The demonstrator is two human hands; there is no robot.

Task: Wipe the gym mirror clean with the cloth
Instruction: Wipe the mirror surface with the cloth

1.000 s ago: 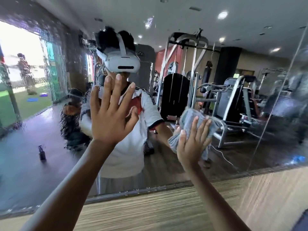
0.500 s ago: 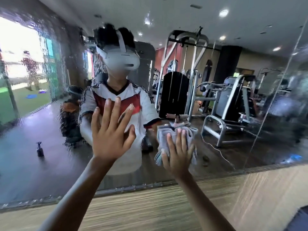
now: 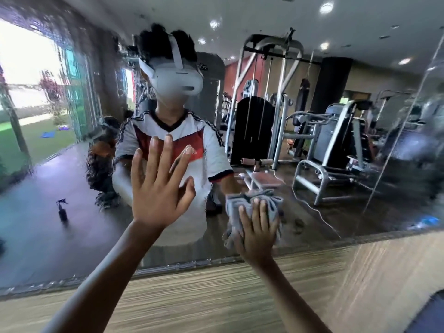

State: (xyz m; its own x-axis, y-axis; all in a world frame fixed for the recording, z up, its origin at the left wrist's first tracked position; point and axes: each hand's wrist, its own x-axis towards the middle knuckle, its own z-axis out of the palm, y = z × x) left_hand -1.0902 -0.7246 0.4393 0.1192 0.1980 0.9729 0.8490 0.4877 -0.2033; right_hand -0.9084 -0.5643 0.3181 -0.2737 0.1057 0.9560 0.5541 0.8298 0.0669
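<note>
Our right hand (image 3: 258,234), fingers flat, presses the grey cloth (image 3: 236,212) on the mirror (image 3: 36,224), now slid down near the mirror's lower edge, likely ending a stroke; our left hand (image 3: 158,188) braces, fingers spread.

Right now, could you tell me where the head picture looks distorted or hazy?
Head view: the large wall mirror ripples reflections on its left and hazes at its right; ceiling lights glare; the crumpled grey cloth under the right hand looks sharp.
</note>
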